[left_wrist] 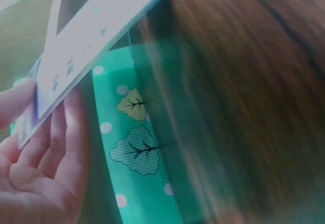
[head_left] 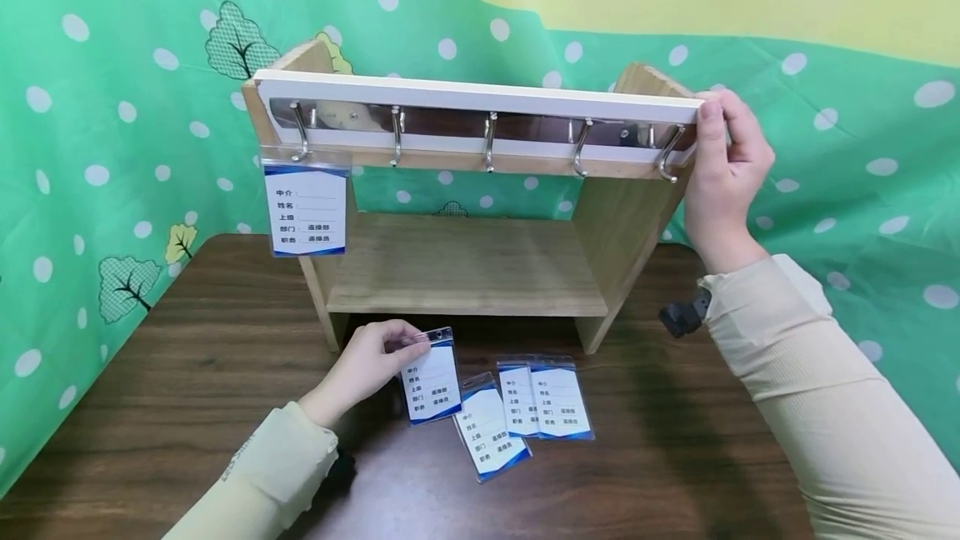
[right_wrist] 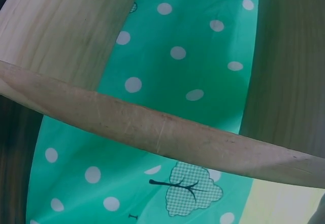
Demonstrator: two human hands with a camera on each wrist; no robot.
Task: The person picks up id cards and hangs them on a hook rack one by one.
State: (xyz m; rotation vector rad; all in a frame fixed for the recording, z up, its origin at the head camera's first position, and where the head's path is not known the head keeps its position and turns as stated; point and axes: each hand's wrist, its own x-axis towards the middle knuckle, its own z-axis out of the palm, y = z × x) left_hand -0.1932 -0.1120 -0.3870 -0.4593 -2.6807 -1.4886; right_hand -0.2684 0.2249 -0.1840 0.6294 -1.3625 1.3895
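My left hand point(head_left: 375, 365) pinches the top edge of an ID badge in a clear sleeve point(head_left: 432, 386), between thumb and fingers. In the left wrist view, that badge point(left_wrist: 86, 46) tilts up from the fingers. My right hand point(head_left: 726, 169) holds the right end of a white hook rail point(head_left: 480, 94), thumb on its front. Another badge point(head_left: 306, 211) hangs from the leftmost metal hook point(head_left: 300, 132). On the table below lie a slanted badge point(head_left: 491, 432) and two overlapping badges, a left one point(head_left: 516, 398) and a right one point(head_left: 562, 398).
The rail is fixed across the front of a wooden shelf rack point(head_left: 465, 261) standing on the dark wooden table point(head_left: 187, 373). Several hooks along the rail hold nothing. A green dotted cloth point(head_left: 120, 132) hangs behind. The right wrist view shows the rack's side panel edge point(right_wrist: 162, 130).
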